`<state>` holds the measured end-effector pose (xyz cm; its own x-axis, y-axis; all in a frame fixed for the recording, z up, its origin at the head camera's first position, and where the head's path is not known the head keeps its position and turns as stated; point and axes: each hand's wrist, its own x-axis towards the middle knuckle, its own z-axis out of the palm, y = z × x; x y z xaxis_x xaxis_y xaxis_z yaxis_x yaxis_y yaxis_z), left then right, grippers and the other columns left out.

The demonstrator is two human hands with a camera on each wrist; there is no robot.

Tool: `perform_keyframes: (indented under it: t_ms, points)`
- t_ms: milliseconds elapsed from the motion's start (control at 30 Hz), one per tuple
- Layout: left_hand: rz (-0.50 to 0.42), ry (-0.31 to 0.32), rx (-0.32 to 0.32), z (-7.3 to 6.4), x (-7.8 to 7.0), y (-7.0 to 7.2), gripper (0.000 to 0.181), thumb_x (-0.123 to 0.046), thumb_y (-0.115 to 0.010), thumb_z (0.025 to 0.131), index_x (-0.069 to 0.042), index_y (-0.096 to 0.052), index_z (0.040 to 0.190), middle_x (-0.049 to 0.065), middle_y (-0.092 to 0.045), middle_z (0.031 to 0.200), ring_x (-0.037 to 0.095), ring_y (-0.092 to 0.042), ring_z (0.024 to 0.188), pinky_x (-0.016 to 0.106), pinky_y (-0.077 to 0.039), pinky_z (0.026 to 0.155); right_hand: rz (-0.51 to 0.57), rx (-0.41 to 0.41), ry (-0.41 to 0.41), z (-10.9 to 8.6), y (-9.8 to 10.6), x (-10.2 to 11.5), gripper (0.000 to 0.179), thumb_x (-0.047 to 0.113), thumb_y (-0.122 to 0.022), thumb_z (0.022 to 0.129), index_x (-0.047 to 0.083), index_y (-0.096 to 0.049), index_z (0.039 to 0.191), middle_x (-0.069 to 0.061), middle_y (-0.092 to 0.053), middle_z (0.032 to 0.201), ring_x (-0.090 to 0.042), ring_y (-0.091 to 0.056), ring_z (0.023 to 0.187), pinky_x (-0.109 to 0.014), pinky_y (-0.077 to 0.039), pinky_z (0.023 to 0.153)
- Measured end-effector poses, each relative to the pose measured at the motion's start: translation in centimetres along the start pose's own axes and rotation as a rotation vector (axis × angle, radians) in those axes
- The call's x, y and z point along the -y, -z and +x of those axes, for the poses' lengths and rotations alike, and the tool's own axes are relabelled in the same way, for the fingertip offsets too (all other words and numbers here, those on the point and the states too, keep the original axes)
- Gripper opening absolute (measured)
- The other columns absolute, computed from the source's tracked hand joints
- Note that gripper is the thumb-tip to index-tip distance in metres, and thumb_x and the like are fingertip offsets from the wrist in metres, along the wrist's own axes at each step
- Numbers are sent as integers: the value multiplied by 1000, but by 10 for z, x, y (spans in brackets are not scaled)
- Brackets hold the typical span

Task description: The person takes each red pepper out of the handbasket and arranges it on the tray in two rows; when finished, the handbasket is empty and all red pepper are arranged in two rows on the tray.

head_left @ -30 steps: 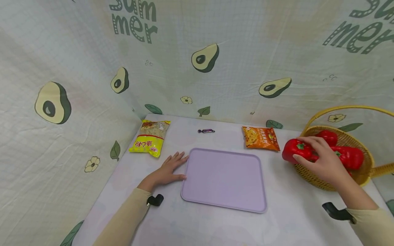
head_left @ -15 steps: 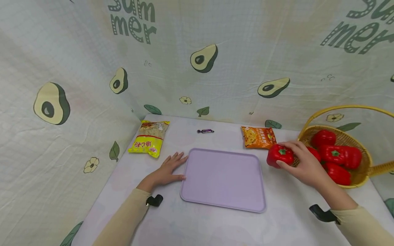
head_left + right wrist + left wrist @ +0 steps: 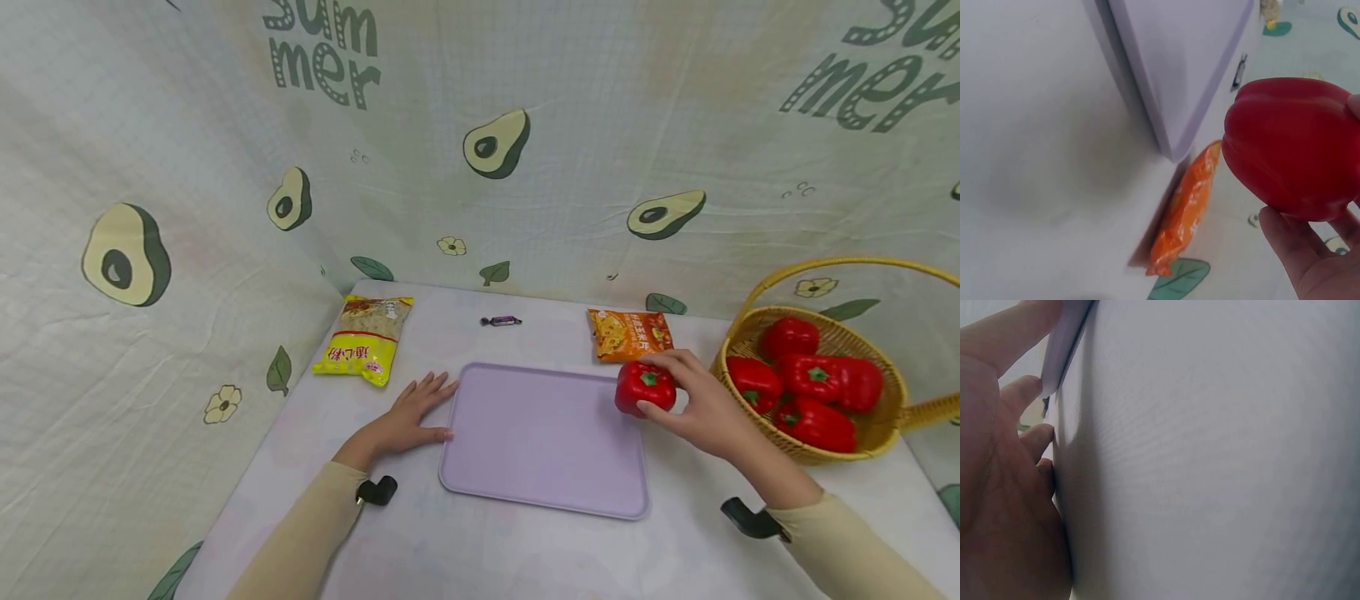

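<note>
Since half a second ago the right hand (image 3: 697, 410) and the pepper (image 3: 645, 389) in it have shifted leftward, from between basket (image 3: 903, 398) and tray (image 3: 543, 446) to the tray's far right corner; the left hand (image 3: 401, 419) lies as it did. The right hand is clamped on the pepper, thumb on the near side and fingers on the far side, a grip that seems chosen to suit a round, smooth body and leaves its green stem end showing. The right wrist view suggests the pepper is held up off the surface, not resting. The left hand's fingers are spread apart, grasping nothing; its thumb and a fingertip meet the tray's left edge, probably to steady it. The other peppers (image 3: 816, 423) sit heaped in the basket, whose wall keeps them from rolling. The orange bag (image 3: 632, 335), yellow bag (image 3: 365, 340) and candy (image 3: 501, 321) lie beyond the tray, perhaps so that they leave it free. The yellow bag's red characters look like 通心粉; the orange bag's appear to end in 玉米片, the rest unclear. The candy's lettering is too small. The cloth (image 3: 585, 250) reads "summer" twice, split over two lines, the right one cut off.
</note>
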<state>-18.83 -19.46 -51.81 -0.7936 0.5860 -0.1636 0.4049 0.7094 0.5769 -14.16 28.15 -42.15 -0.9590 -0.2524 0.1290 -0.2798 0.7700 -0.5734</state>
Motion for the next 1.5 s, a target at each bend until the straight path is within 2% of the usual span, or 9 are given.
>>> perform_keyframes:
  t_ms: [367, 867, 1500]
  points:
    - [-4, -14, -7, 0, -1, -1, 88, -53, -68, 93, -24, -23, 164, 6, -8, 171, 29, 3, 157, 53, 4, 125, 33, 38, 44, 13, -21, 17, 66, 31, -86, 82, 20, -56, 140, -9, -50, 136, -37, -54, 122, -59, -57, 88]
    - [3, -7, -8, 0, 0, -2, 88, -53, -67, 94, -25, -23, 164, 4, -9, 171, 28, 3, 157, 53, 4, 125, 92, 76, 92, 33, -53, 35, 66, 31, -87, 81, 22, -56, 139, -9, -51, 138, -37, -52, 127, -57, -57, 89]
    - [-26, -25, -23, -1, -1, 0, 86, -50, -68, 94, -21, -26, 163, 8, -11, 171, 32, 1, 157, 55, 4, 124, 156, 108, 143, 65, -79, 58, 61, 30, -84, 84, 22, -58, 139, -5, -53, 137, -32, -54, 126, -55, -56, 94]
